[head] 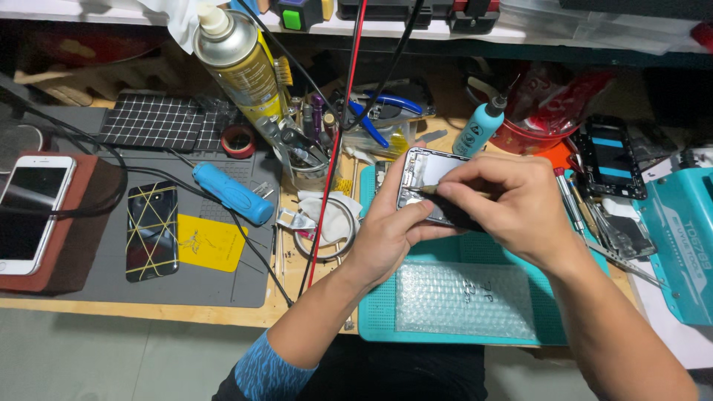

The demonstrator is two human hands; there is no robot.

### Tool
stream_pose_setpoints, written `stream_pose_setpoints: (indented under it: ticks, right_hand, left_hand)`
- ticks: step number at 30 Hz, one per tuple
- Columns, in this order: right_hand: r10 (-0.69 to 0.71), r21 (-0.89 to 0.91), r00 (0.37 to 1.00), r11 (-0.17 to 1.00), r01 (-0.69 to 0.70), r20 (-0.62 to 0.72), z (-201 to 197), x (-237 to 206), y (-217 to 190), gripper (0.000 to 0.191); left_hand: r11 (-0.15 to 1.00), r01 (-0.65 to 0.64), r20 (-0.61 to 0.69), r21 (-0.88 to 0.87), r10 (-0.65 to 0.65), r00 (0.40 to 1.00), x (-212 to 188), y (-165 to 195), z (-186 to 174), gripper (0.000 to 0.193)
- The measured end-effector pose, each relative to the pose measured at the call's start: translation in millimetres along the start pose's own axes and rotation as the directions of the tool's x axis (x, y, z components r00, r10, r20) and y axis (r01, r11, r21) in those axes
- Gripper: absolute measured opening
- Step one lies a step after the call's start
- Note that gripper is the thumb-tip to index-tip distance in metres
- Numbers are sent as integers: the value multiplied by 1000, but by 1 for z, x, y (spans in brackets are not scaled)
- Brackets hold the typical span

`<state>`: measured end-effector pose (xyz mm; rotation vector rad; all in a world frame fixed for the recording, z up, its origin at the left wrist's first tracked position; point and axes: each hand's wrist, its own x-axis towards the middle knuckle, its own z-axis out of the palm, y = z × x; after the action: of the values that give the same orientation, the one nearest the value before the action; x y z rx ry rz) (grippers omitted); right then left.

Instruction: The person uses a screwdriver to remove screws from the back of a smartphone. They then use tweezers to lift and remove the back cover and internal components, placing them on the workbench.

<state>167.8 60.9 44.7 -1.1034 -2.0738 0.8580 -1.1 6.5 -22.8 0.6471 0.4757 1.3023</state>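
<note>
Head view only, looking down on my cluttered wooden workbench (223,315). My left hand (386,230) cradles an opened smartphone with its back cover off (427,174), fingers wrapped around its left edge and underside, holding it tilted just above the teal silicone work mat (375,312). My right hand (512,204) has its fingers pinched together on a thin black-handled tool (453,212), whose pale tip rests on the phone's exposed interior. A sheet of clear bubble wrap (464,301) lies on the mat below both hands.

Left of the mat I see a grey repair pad (215,286) carrying a dark phone criss-crossed with yellow tape (152,230), a yellow square sheet (212,243) and a blue cylindrical tool (232,194). A white-fronted smartphone (30,212) sits on a brown block at the far left. A tall yellow-and-silver spray can (238,63) stands behind, near a small light-blue squeeze bottle (479,130). A red cable (334,148) runs down across the bench, just beside my left hand. Another dismantled dark phone (609,160) lies to the right.
</note>
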Motion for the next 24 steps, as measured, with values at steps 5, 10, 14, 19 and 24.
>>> stream_pose_setpoints:
  ticks: [5, 10, 14, 19, 24]
  right_hand:
    - [-81, 55, 996, 995, 80, 22, -1, 0, -3, 15]
    - [0, 12, 1000, 1000, 0, 15, -1, 0, -3, 10]
    - [-7, 152, 1000, 988, 2, 31, 0, -1, -2, 14]
    - [59, 170, 997, 983, -66, 48, 0, -2, -1, 12]
    - [94, 38, 994, 995, -97, 63, -2, -2, -1, 14]
  left_hand:
    - [1000, -18, 4, 11, 18, 1000, -1, -1, 0, 75]
    - [1000, 8, -10, 22, -8, 1000, 0, -1, 0, 75]
    - [1000, -15, -3, 6, 15, 1000, -1, -1, 1, 74]
    - [1000, -10, 1, 12, 10, 1000, -2, -1, 0, 73]
    - [1000, -18, 6, 2, 18, 1000, 0, -1, 0, 75]
